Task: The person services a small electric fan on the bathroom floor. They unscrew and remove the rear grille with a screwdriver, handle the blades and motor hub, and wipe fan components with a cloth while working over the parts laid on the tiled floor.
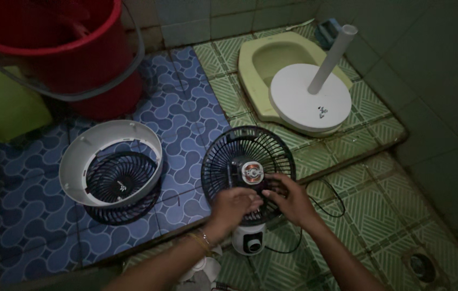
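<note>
Black round fan grille: on green patterned tile floor, before the white motor housing.
Left hand: fingers curled onto grille's lower centre.
Right hand: fingers pinched there too.
Room: dim, tiled.

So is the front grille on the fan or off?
Off. The front grille lies on the blue floor tiles inside the white ring, apart from the fan, whose motor hub is exposed.
</note>
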